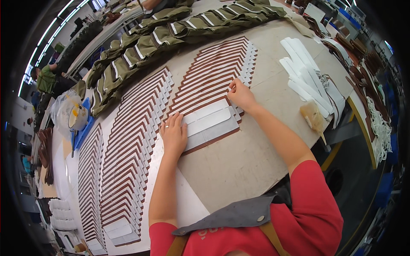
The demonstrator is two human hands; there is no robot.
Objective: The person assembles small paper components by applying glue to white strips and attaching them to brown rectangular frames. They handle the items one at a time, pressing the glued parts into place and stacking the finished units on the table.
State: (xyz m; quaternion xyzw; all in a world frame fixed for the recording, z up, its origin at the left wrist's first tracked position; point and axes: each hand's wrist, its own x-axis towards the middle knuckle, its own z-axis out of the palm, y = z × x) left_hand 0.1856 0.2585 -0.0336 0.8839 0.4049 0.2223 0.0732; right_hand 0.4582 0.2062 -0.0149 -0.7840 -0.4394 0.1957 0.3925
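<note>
Left hand [174,133] lies flat, fingers together, pinning the nearest white strip [208,121] mid-worktop [239,166] so it stays aligned; right hand [240,94] pinches the strip's far end between fingertips.

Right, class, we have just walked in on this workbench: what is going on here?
A person in a red top lays out brown-edged pieces with white strips in overlapping rows on a table. The left hand presses flat on the nearest white strip; the right hand pinches at the end of the row behind it. More rows lie to the left, loose white strips to the right, green folded items beyond.
</note>
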